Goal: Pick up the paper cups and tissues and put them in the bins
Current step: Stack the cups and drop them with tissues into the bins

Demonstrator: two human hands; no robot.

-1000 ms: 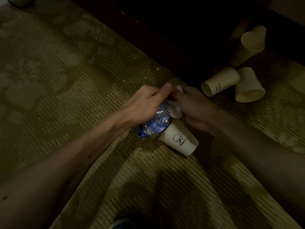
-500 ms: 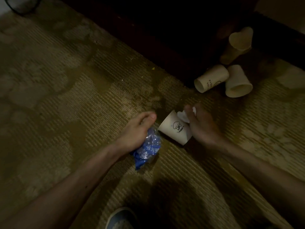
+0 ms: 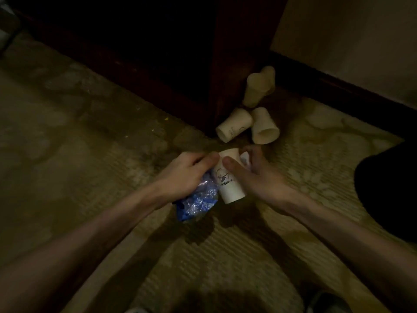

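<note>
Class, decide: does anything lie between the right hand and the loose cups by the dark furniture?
Nothing visible does: only bare carpet separates the right hand from the loose cups. That hand, though, grips a printed cup and a white tissue. The left hand grips a blue plastic bag.

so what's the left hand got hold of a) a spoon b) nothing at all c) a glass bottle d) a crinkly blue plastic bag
d: the left hand has its fingers curled round the blue plastic bag, which bulges out below the palm beside the printed paper cup.
</note>
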